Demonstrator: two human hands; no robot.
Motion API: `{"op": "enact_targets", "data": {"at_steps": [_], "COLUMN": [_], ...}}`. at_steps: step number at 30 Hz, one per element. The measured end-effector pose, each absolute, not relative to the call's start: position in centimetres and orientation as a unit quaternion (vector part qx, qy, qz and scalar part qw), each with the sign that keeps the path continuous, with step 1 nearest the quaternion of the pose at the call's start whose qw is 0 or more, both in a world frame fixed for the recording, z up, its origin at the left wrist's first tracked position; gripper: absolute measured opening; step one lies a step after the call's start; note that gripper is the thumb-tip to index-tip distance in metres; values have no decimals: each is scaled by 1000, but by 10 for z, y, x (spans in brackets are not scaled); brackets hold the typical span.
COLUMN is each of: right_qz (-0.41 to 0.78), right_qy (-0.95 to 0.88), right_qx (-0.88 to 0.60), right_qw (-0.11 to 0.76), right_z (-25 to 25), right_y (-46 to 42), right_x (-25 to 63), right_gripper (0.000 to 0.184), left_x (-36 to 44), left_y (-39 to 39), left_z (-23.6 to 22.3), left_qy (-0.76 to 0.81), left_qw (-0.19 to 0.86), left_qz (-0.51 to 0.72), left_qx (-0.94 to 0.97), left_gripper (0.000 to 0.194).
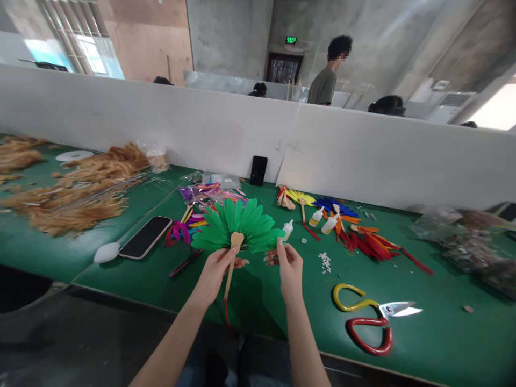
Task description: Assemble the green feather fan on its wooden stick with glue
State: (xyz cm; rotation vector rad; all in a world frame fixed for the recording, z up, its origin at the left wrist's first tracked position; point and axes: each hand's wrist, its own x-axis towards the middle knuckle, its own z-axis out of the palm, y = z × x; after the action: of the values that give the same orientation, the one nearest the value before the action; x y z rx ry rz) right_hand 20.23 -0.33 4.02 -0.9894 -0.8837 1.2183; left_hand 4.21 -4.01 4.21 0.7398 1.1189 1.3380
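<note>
A green feather fan (237, 223) with a wooden heart-topped handle (233, 258) is held up over the green table (443, 333). My left hand (215, 274) is closed round the handle just below the heart. My right hand (288, 266) is pinched on the fan's right-hand edge feather. A thin red tassel hangs from the handle's lower end.
Scissors (368, 317) with yellow and red handles lie to the right. Small glue bottles (322, 219), coloured feathers (363, 236) and white beads (324, 262) lie behind. A phone (145, 236) and tan feather piles (76, 193) sit to the left. A person stands beyond the white partition (363, 150).
</note>
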Motion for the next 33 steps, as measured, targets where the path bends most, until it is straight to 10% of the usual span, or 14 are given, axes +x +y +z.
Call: {"op": "enact_targets", "data": {"at_steps": [33], "right_qz": [485], "right_qy": [-407], "right_qx": [-476], "right_qw": [611], "right_z": [32], "right_y": [-14], "right_x": [215], "right_gripper": [44], "left_x": [39], "left_y": [-43], "left_z": [46], "left_qy": [487], "left_qw": [572], "left_qz": [562], "left_qx": [347], "left_gripper": [27]}}
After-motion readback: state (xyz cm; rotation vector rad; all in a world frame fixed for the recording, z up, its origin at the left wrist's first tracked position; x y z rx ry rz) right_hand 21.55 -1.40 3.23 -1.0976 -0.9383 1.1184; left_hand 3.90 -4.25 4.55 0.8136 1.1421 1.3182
